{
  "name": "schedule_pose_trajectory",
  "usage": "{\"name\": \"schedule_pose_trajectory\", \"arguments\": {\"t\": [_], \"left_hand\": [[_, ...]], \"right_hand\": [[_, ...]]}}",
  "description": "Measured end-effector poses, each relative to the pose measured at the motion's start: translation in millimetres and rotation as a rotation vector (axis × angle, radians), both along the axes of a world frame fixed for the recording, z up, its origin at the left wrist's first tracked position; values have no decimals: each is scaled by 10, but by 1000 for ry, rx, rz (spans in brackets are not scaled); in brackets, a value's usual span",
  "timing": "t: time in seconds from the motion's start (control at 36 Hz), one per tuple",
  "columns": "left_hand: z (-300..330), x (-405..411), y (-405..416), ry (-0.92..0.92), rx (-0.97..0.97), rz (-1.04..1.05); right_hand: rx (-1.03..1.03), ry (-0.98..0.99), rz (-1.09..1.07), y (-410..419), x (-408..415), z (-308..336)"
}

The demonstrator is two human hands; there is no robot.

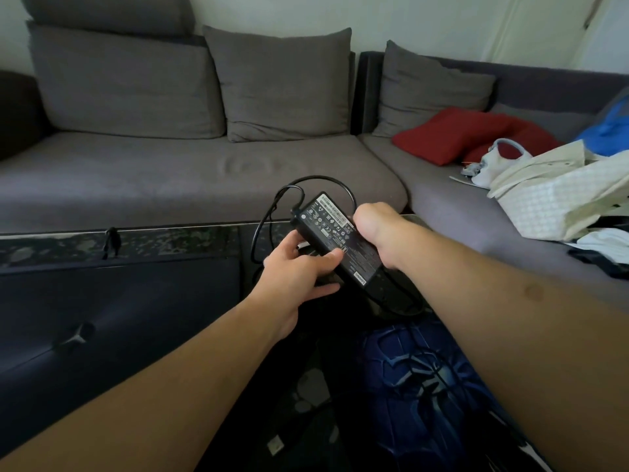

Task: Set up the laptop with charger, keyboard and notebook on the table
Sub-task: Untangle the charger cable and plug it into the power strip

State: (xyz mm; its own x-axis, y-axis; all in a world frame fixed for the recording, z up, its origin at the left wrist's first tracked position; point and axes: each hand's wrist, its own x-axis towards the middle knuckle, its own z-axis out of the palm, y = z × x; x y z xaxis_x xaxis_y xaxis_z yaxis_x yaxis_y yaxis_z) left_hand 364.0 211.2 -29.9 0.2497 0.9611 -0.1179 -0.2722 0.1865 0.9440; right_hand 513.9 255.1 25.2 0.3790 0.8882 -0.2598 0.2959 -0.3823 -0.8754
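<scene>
A black laptop charger brick with a white-printed label is held up over the dark table. My left hand grips its near left edge, thumb on the label side. My right hand holds its right side, fingers hidden behind the brick. A black cable loops from the brick's far end down toward the table. The closed dark laptop lies at the left on the table. A blue notebook with a spider picture lies at the lower right, under my right forearm.
A grey corner sofa with cushions runs behind the table. Red cushions, a pale handbag, and white and blue clothes are piled on its right part. A small plug tip lies near the bottom edge.
</scene>
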Motion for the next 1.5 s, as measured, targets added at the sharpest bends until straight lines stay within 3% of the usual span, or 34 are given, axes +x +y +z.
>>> {"name": "schedule_pose_trajectory", "arguments": {"t": [0.08, 0.17, 0.31, 0.33, 0.39, 0.44, 0.5, 0.64, 0.75, 0.92, 1.0, 1.17, 1.39, 1.5], "left_hand": [[31, -17, -14, 32, 13, -15], [53, -34, -38, -29, -20, -11], [58, -94, -28, 26, 7, 40], [75, -103, -30, 22, 15, 40], [104, -122, -37, 43, 36, 33], [122, -160, -42, 118, 60, 16], [130, -207, -41, 235, 104, -4], [215, -436, -48, 719, 274, 76], [307, -649, -56, 830, 249, 91], [451, -829, 22, 509, 234, 411], [481, -913, 60, 385, 182, 460], [364, -892, 140, 92, 33, 390], [142, -635, 203, -12, -95, 269], [145, -553, 115, -54, -146, 201]], "right_hand": [[-1, -9, 62, 14, 14, -17], [-55, 23, 220, -41, 28, -35], [-49, 95, 471, -249, 28, -73], [-23, 75, 503, -294, 58, -101], [-16, -222, 578, -420, 110, -116], [-74, -527, 636, -540, 85, -107], [-52, -624, 637, -610, 38, -113], [112, -610, 463, -489, -15, 4], [173, -531, 308, -285, -24, 105], [114, -617, 276, 70, -185, -56], [70, -674, 334, 220, -257, -247], [66, -648, 403, 238, -360, -551], [-77, -727, 566, 51, -421, -435], [-2, -786, 577, -79, -373, -391]]}}
